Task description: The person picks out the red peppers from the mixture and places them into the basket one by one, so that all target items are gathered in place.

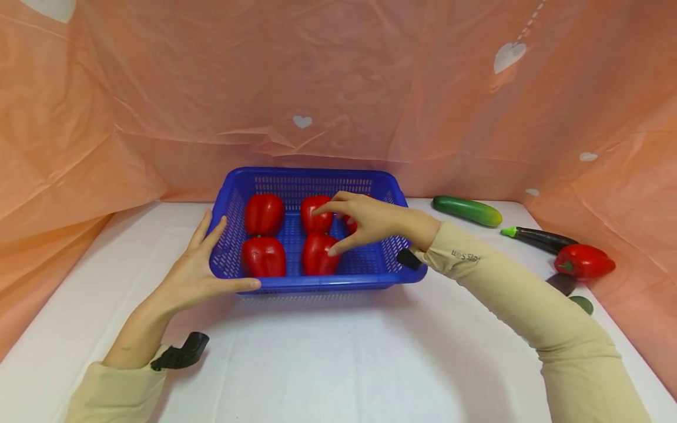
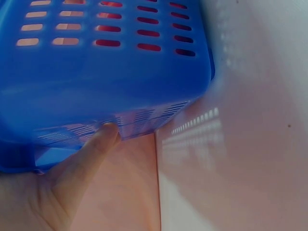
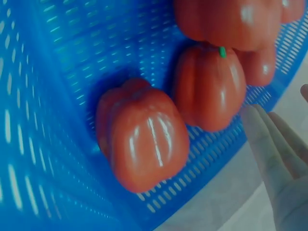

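Observation:
A blue plastic basket (image 1: 328, 282) with slotted walls stands on the white table, holding several red bell peppers (image 1: 263, 258). My left hand (image 1: 195, 273) spreads over the basket's front left corner, thumb along the front rim and fingers by the left side. In the left wrist view, a digit (image 2: 98, 139) touches the slotted outer wall. My right hand (image 1: 367, 218) hovers over the basket's right half, fingers loosely bent and nothing held. Below it are a front middle pepper (image 1: 317, 261) and a right pepper (image 3: 144, 139), the latter largely hidden by the hand in the head view.
To the right lie a green cucumber (image 1: 468, 210), a thin dark eggplant (image 1: 545, 238), another red bell pepper (image 1: 584, 261), a dark round vegetable (image 1: 562, 283) and a green one (image 1: 583, 304), both partly behind my right sleeve. An orange sheet (image 1: 338, 76) hangs behind the table.

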